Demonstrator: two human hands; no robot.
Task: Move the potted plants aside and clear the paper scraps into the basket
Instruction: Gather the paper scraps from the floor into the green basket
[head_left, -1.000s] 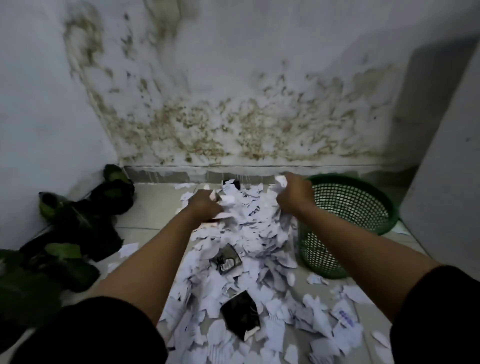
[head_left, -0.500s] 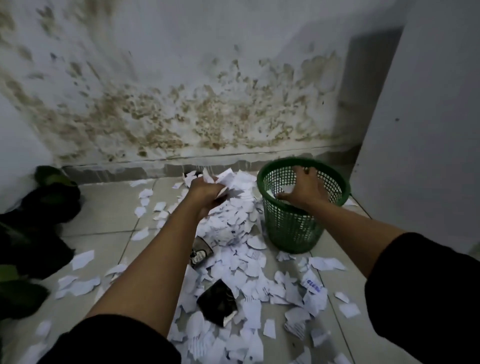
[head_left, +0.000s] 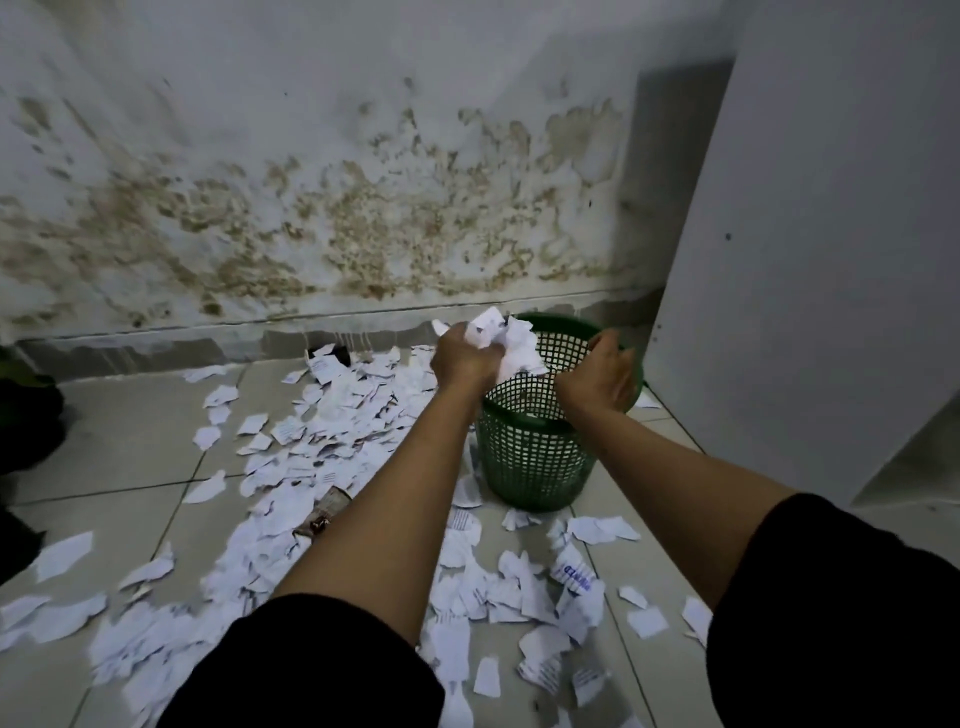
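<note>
A green mesh basket (head_left: 535, 457) stands on the tiled floor near the back wall, right of centre. My left hand (head_left: 465, 358) grips a bunch of white paper scraps (head_left: 511, 345) right over the basket's left rim. My right hand (head_left: 602, 376) hovers over the basket's right side, fingers loosely curled, nothing visible in it. Many white paper scraps (head_left: 332, 441) lie strewn over the floor from the wall to my feet. The dark potted plants (head_left: 26, 415) sit at the far left edge, mostly cut off.
A stained wall (head_left: 337, 234) closes the back. A white panel or cabinet side (head_left: 831, 260) rises just right of the basket. A small dark packet (head_left: 324, 512) lies among the scraps beside my left forearm. Bare tile (head_left: 130, 431) shows at left.
My left hand has lifted a bunch of scraps from the pile and carried it right, to above the basket. My right hand has come up out of the basket. The view has swung right.
</note>
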